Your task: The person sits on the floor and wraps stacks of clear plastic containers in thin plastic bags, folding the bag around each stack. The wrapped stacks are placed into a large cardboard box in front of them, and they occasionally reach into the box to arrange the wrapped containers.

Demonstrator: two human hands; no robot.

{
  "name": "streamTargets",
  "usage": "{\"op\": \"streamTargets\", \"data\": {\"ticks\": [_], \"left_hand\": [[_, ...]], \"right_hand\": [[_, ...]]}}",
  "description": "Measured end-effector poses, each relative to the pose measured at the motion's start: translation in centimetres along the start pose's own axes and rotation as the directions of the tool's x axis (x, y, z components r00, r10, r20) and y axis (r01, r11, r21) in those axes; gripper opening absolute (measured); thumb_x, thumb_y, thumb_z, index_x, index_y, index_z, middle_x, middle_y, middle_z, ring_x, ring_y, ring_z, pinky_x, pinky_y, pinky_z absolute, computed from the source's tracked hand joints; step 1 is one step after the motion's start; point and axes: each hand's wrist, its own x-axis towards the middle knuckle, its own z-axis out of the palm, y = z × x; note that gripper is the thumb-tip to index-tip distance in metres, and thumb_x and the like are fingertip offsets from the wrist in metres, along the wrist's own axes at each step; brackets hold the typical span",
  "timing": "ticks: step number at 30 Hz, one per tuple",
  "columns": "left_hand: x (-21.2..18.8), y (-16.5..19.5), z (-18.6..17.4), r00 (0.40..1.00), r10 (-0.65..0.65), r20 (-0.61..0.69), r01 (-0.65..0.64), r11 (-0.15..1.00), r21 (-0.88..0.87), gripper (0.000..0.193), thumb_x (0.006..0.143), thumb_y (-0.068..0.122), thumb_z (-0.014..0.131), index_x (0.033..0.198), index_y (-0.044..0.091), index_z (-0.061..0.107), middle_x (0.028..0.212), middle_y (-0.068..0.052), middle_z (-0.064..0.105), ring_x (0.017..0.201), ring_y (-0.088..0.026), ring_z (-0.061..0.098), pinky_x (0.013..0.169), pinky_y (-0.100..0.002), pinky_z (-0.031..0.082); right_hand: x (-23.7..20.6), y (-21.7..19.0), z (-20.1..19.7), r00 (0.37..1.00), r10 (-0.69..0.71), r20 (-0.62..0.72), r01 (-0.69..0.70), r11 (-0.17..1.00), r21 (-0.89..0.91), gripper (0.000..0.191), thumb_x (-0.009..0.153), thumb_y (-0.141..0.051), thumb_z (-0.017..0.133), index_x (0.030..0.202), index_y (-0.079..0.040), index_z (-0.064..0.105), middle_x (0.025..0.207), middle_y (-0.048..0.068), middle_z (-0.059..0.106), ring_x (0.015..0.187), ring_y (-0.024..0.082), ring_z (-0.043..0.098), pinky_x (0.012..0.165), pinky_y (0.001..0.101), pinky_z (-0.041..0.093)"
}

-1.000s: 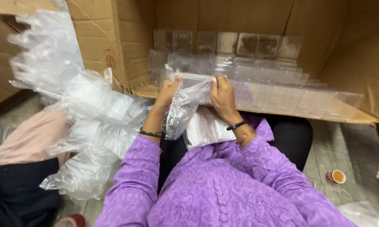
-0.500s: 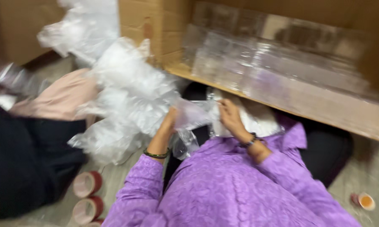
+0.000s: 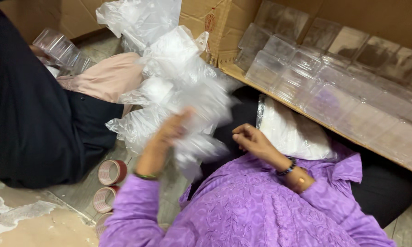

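My left hand [image 3: 171,130] grips a crumpled clear plastic bag [image 3: 201,148], blurred by motion, just in front of a heap of empty clear plastic bags [image 3: 169,64]. My right hand [image 3: 251,138] hovers over my lap with its fingers loosely curled and nothing in it. Beside it lies a clear bag stuffed with white pieces [image 3: 293,130]. Both arms wear purple embroidered sleeves.
An open cardboard box [image 3: 229,59] holds rows of clear plastic containers [image 3: 334,87]. A person in black and pink [image 3: 46,123] sits at the left, holding a stack of clear containers [image 3: 59,48]. Rolls of tape [image 3: 111,171] lie on the floor.
The view has swung left and down. My two hands, together on one bag earlier, have parted: the left carries the bag leftward, the right has let go.
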Motion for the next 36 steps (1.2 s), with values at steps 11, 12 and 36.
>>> {"op": "streamTargets", "data": {"ticks": [11, 12, 36], "left_hand": [[-4.2, 9.6, -1.0, 0.608, 0.748, -0.264, 0.360, 0.036, 0.932, 0.077, 0.075, 0.066, 0.091, 0.099, -0.005, 0.074, 0.082, -0.021, 0.070, 0.073, -0.033, 0.068, 0.068, -0.041, 0.051], [-4.7, 10.5, 0.9, 0.519, 0.830, -0.205, 0.360, 0.005, 0.933, 0.080, 0.077, 0.065, 0.089, 0.107, -0.007, 0.073, 0.091, -0.022, 0.070, 0.080, -0.034, 0.067, 0.071, -0.041, 0.053], [8.8, 4.0, 27.1, 0.933, 0.320, 0.162, -0.300, 0.944, -0.136, 0.038, 0.095, 0.019, 0.077, 0.125, -0.003, 0.067, 0.113, -0.008, 0.070, 0.099, -0.014, 0.066, 0.089, -0.029, 0.054]], "right_hand": [[-1.4, -7.4, -0.4, 0.987, -0.046, -0.151, 0.002, 0.960, -0.281, 0.027, 0.097, -0.022, 0.069, 0.114, -0.001, 0.067, 0.092, 0.002, 0.071, 0.075, 0.010, 0.064, 0.065, 0.0255, 0.054], [-1.7, -8.4, -0.5, 0.980, -0.099, -0.174, 0.036, 0.941, -0.336, 0.027, 0.097, -0.022, 0.070, 0.115, -0.001, 0.068, 0.093, 0.003, 0.072, 0.078, 0.010, 0.064, 0.068, 0.0253, 0.054], [-4.7, -10.7, -6.5, 0.724, -0.357, -0.591, 0.539, 0.827, 0.160, 0.011, 0.111, -0.009, 0.067, 0.112, 0.002, 0.066, 0.099, 0.000, 0.066, 0.089, 0.004, 0.057, 0.080, 0.0202, 0.047]]}}
